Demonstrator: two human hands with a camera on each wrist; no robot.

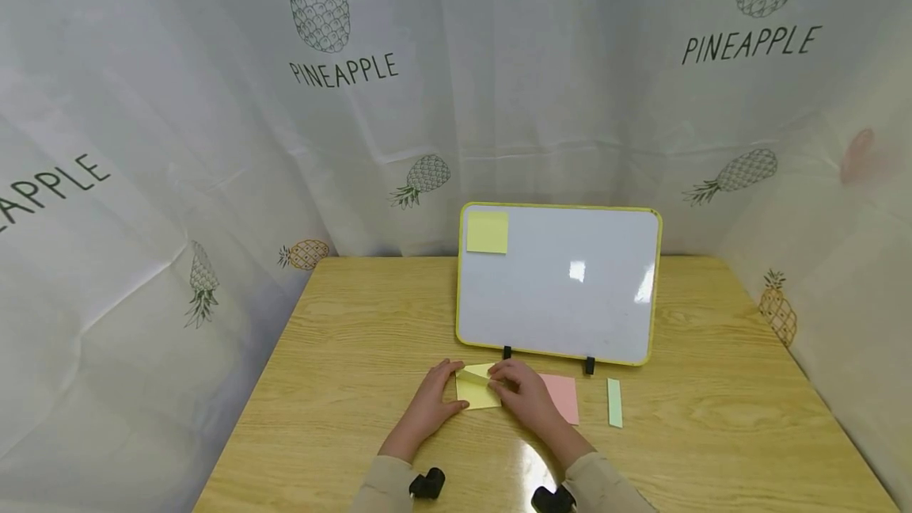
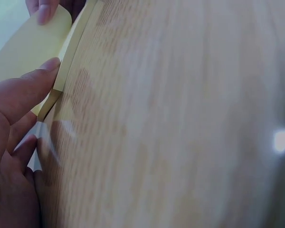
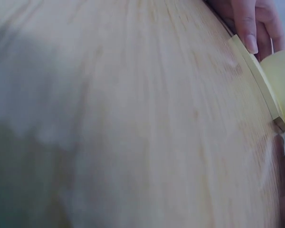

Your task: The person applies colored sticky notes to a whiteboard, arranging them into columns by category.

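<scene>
A pad of yellow sticky notes [image 1: 481, 400] lies on the table between both hands. My left hand [image 1: 430, 402] grips its left side, with the thumb [image 2: 40, 78] along the near edge and the fingers at the far edge. The top sheet [image 2: 35, 40] curls up off the pad. My right hand [image 1: 526, 396] pinches that raised sheet between thumb and fingers at the pad's right side. In the right wrist view the pad's thick edge [image 3: 259, 78] shows, while most of the right hand is out of frame.
Behind the hands a yellow-framed whiteboard [image 1: 556, 299] stands on black feet [image 1: 590, 366], with a yellow sticky note [image 1: 488, 232] at its upper left. A pink sticky-note pad [image 1: 564, 398] lies partly behind the right hand. Farther right lies a narrow green pad [image 1: 615, 403].
</scene>
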